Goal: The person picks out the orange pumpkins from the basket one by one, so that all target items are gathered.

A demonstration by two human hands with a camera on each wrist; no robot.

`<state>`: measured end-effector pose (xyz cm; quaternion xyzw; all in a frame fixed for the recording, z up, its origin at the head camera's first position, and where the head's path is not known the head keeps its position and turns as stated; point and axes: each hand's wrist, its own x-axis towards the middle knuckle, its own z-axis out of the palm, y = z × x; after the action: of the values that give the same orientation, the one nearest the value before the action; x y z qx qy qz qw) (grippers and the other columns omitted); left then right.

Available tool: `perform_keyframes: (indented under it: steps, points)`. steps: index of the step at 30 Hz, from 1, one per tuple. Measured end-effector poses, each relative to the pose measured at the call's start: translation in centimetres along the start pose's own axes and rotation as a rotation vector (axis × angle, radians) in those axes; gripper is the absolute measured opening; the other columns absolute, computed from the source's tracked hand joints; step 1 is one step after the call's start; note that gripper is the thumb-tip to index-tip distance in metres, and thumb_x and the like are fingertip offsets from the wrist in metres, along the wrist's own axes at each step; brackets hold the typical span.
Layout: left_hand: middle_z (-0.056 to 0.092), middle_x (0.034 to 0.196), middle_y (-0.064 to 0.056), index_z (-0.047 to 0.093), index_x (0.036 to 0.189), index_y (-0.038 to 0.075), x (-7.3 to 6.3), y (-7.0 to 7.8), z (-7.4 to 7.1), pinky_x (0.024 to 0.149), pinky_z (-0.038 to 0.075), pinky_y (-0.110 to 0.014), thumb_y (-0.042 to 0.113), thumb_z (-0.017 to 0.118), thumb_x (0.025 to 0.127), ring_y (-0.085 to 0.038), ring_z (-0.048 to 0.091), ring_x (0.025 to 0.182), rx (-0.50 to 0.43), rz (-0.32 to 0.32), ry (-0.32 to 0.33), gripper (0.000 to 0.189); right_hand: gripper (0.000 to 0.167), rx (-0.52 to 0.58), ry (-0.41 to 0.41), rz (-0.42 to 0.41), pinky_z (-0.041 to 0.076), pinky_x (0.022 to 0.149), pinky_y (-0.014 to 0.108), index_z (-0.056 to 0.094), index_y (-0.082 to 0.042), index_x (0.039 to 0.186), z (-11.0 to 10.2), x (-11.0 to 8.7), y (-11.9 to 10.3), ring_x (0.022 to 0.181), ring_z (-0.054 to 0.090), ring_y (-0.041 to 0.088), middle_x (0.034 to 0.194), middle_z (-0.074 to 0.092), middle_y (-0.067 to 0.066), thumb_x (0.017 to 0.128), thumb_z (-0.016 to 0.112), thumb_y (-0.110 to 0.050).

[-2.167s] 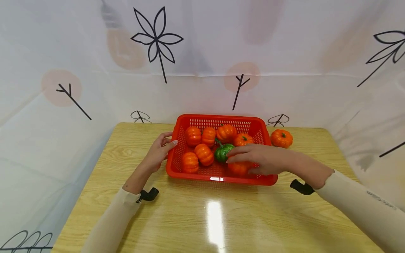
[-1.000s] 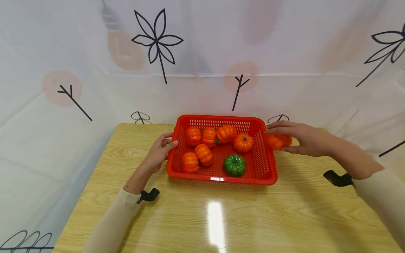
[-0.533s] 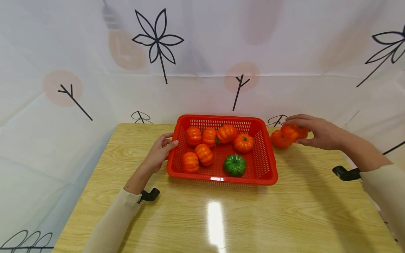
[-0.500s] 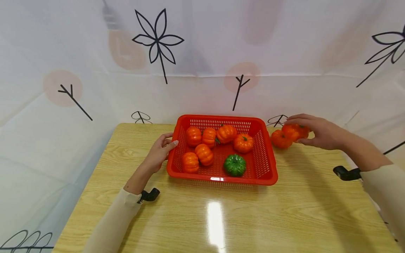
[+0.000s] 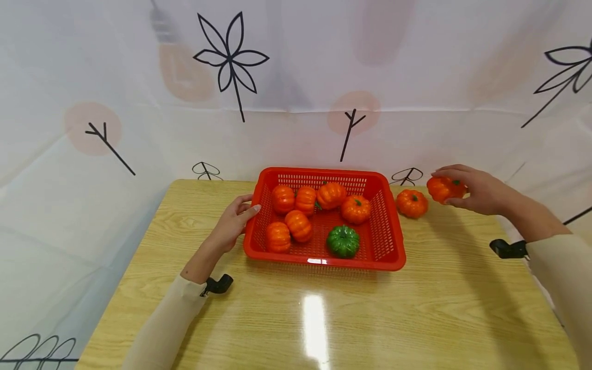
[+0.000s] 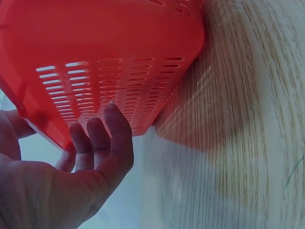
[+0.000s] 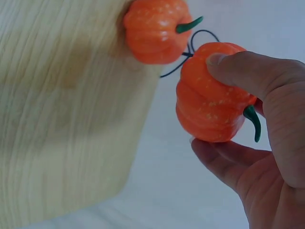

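Note:
My right hand (image 5: 483,192) holds a small orange pumpkin (image 5: 445,189) between thumb and fingers, above the table's back right corner. The right wrist view shows this held pumpkin (image 7: 212,95) with its green stem to one side. Another orange pumpkin (image 5: 412,203) sits on the table, right of the red basket (image 5: 324,262). My left hand (image 5: 229,224) grips the basket's left rim, thumb over the edge. In the left wrist view its fingers (image 6: 121,129) curl under the rim against the slotted wall. Several orange pumpkins (image 5: 356,209) and one green pumpkin (image 5: 344,241) lie inside.
The basket stands near the back of the wooden table (image 5: 259,318). Behind the table hangs a pale cloth (image 5: 296,67) with black leaf drawings. Black wrist-worn pieces (image 5: 507,249) show near both sleeves.
My right hand has taken an orange pumpkin out of the basket's front right and carried it right, past the pumpkin on the table. The green pumpkin now rests nearer the basket's front. My left hand stays put.

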<state>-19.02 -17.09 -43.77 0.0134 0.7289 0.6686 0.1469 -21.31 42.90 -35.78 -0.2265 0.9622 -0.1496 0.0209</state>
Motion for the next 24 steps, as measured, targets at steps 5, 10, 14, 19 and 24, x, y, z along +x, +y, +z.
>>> perform_keyframes:
  steps: [5, 10, 14, 19, 24]
  points:
    - [0.053, 0.143, -0.022, 0.038, 0.16, 0.01, -0.1, 0.1, -0.1, 0.087, 0.063, -0.034, 0.029, 0.062, 0.109, -0.032, 0.064, 0.118, 0.005, -0.004, 0.005, 0.059, 0.064, 0.01, -0.015, 0.028, 0.049, 0.097, 0.074, 0.057, 0.001, 0.144, 0.7, 0.4, 1.0, 0.124, 0.054, 0.053, 0.148, 0.05, 0.032, 0.086, 0.085, 0.0]
    - [0.054, 0.142, -0.022, 0.039, 0.159, 0.009, -0.1, 0.2, 0.0, 0.087, 0.063, -0.035, 0.028, 0.062, 0.109, -0.03, 0.064, 0.116, -0.008, -0.002, -0.001, 0.058, 0.061, 0.01, -0.025, 0.047, 0.046, 0.097, 0.076, 0.058, 0.002, 0.142, 1.6, 0.4, 2.0, 0.122, 0.054, 0.055, 0.145, 0.051, 0.033, 0.087, 0.084, -0.001]
    - [0.055, 0.14, -0.022, 0.04, 0.158, 0.008, -0.1, 0.3, 0.0, 0.085, 0.063, -0.034, 0.027, 0.061, 0.11, -0.028, 0.065, 0.114, -0.015, -0.002, -0.003, 0.056, 0.059, 0.009, -0.016, 0.035, 0.045, 0.098, 0.076, 0.059, 0.003, 0.139, 2.1, 0.5, 2.5, 0.121, 0.054, 0.056, 0.142, 0.052, 0.034, 0.085, 0.084, -0.001]
    - [0.055, 0.141, -0.022, 0.039, 0.159, 0.007, 0.0, 0.2, 0.0, 0.086, 0.063, -0.034, 0.028, 0.061, 0.11, -0.028, 0.065, 0.114, -0.009, -0.001, -0.005, 0.058, 0.059, 0.005, -0.049, 0.074, 0.042, 0.1, 0.078, 0.058, 0.004, 0.14, 2.4, 0.5, 3.0, 0.123, 0.051, 0.058, 0.143, 0.049, 0.036, 0.086, 0.083, -0.002]
    - [0.056, 0.14, -0.02, 0.04, 0.158, 0.008, 0.0, 0.1, 0.0, 0.086, 0.063, -0.036, 0.028, 0.061, 0.11, -0.028, 0.065, 0.113, -0.013, -0.015, 0.003, 0.056, 0.06, 0.009, -0.084, 0.103, 0.039, 0.103, 0.079, 0.057, 0.004, 0.141, 3.0, 0.5, 3.4, 0.126, 0.049, 0.059, 0.144, 0.048, 0.037, 0.087, 0.082, -0.002]
